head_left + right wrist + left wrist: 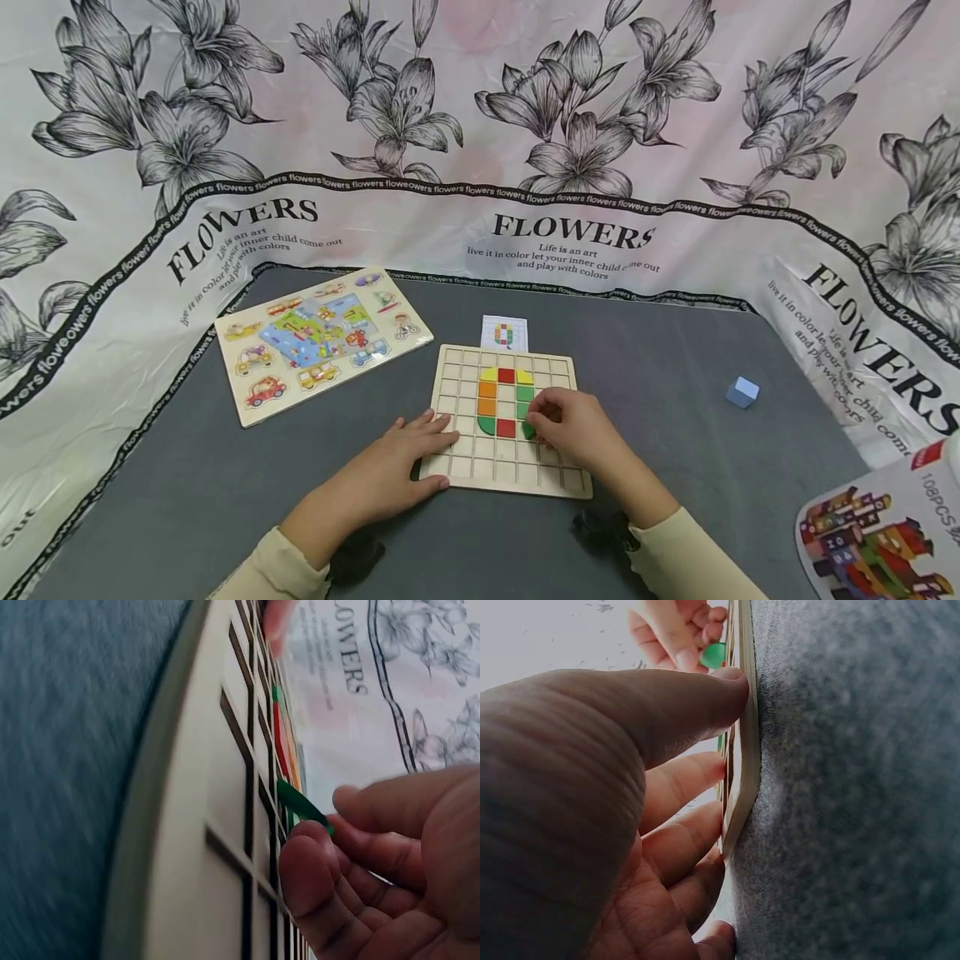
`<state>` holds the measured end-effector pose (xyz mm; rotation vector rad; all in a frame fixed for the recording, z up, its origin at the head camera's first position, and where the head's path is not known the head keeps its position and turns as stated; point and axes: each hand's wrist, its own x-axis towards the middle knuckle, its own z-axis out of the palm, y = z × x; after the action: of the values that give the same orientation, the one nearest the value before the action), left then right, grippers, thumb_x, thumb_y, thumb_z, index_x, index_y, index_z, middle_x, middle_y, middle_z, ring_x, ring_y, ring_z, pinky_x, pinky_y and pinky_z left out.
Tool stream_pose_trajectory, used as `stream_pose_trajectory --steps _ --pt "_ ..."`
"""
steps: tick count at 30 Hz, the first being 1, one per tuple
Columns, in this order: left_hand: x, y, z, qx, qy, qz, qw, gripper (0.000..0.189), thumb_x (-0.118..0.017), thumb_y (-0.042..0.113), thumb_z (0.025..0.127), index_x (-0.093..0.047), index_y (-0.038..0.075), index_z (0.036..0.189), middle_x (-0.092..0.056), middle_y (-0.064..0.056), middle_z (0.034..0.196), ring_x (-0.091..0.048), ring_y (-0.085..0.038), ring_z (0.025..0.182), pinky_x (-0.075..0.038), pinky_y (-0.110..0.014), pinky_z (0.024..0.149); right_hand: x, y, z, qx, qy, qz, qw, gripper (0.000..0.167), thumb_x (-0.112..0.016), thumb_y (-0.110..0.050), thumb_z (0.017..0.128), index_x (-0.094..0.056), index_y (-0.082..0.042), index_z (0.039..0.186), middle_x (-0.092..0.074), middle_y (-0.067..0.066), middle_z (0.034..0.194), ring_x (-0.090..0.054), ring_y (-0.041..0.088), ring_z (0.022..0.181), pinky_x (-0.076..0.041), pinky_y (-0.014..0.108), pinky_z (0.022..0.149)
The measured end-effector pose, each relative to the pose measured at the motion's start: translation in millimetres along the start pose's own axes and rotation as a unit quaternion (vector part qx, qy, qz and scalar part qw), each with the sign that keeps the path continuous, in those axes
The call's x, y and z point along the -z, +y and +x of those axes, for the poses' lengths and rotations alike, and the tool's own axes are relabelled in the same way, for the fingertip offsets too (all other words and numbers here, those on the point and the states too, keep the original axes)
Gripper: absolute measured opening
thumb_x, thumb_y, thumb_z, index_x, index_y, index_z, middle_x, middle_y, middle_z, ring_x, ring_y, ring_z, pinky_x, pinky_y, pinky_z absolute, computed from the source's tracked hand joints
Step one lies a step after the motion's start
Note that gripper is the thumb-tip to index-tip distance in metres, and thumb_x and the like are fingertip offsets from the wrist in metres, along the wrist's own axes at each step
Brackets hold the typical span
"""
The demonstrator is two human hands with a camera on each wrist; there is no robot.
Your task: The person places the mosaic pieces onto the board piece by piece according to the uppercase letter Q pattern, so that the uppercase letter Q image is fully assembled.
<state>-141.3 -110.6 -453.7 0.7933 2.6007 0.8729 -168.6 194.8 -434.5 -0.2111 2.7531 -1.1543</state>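
A wooden grid board (517,472) lies on the dark cloth. Coloured pieces form a ring in its cells: yellow corners at the top, red squares (506,428) at top and bottom, orange squares (487,397) on the left, green squares (525,393) on the right, a rounded green piece (487,426) at bottom left. My right hand (573,427) pinches another green piece (300,801) between thumb and fingertip, tilted over the bottom right corner of the ring. With fingers spread, my left hand (386,471) rests on the board's left side, its thumb (731,690) at the near edge.
Behind the board lies a small pattern card (491,327). To the left is a vehicle picture puzzle (251,410). A light blue cube (742,392) sits at the right, and a printed tub (862,517) stands at the near right corner. Flower-print sheeting (420,233) borders the cloth.
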Motion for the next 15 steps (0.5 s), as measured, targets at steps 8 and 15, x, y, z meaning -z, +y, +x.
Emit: stream_pose_trajectory --steps 8,15 --pt "0.9 0.7 0.3 0.002 -0.002 -0.001 1.0 0.062 -0.079 0.027 0.101 -0.06 0.015 0.159 -0.044 -0.008 0.173 -0.028 -0.034 0.168 -0.019 -0.069 0.134 8.7 8.5 -2.6 0.042 -0.037 -0.042 0.9975 0.009 -0.076 -0.007 0.101 -0.079 -0.01 0.109 -0.071 -0.002 0.093 -0.061 0.013 0.079 -0.053 0.029 0.07" --pt "3.0 4.0 -0.4 0.005 -0.004 0.0 1.0 0.061 -0.079 0.026 0.101 -0.06 0.014 0.158 -0.045 -0.009 0.173 -0.028 -0.035 0.168 -0.019 -0.07 0.133 2.9 11.9 -0.5 0.06 -0.036 -0.05 0.9963 0.008 -0.079 -0.007 0.098 -0.078 -0.012 0.105 -0.066 -0.003 0.088 -0.057 0.013 0.078 -0.049 0.027 0.07"
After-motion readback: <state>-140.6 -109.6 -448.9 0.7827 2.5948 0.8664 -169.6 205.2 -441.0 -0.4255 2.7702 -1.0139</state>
